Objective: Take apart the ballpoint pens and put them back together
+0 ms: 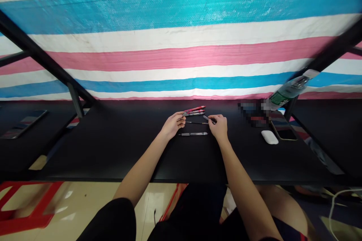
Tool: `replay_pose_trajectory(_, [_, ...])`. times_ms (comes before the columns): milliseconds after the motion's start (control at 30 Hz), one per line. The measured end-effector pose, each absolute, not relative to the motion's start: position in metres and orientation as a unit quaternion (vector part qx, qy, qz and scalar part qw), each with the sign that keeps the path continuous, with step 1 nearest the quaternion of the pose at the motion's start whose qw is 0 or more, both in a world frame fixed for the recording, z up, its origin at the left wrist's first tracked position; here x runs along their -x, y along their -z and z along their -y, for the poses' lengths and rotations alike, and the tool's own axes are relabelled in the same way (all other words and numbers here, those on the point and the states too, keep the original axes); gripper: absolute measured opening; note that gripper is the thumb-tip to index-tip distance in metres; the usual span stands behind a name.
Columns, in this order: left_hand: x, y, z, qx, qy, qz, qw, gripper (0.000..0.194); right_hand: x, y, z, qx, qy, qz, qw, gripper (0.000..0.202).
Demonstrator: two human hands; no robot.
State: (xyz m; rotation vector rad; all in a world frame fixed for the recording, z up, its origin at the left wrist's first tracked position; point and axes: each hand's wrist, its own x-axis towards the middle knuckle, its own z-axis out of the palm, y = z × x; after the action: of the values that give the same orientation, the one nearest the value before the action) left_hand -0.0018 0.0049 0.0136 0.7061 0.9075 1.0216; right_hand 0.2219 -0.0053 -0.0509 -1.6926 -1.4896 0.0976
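Observation:
Over the middle of the black table, my left hand (173, 125) is closed in a pinch on a small grey pen part (184, 114). Just beyond its fingertips lie several pens (196, 112), among them a red pen (198, 109). My right hand (218, 126), fingers closed, grips a short clear pen barrel (206, 117) whose end sticks out to the left. A thin dark ink refill (197, 122) stretches between the two hands, its right end by my right fingers; whether they touch it I cannot tell. Nearer to me, a clear pen with a grey grip (194, 134) lies flat.
To the right are a white earphone case (269, 137), a phone (284, 128), a tilted plastic bottle (291, 91) and a blurred-out patch. Black metal posts flank the table (113, 150). A striped sheet (181, 60) hangs behind. A red stool (28, 207) stands at lower left.

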Motion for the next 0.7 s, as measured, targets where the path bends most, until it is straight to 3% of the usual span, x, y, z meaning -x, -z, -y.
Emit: replay_pose_trajectory(700, [0.001, -0.013, -0.004, -0.323, -0.462, -0.411, 0.716, 0.018, -0.217, 0.042, 0.013, 0.63, -0.095, 0.672, 0.378, 0.01])
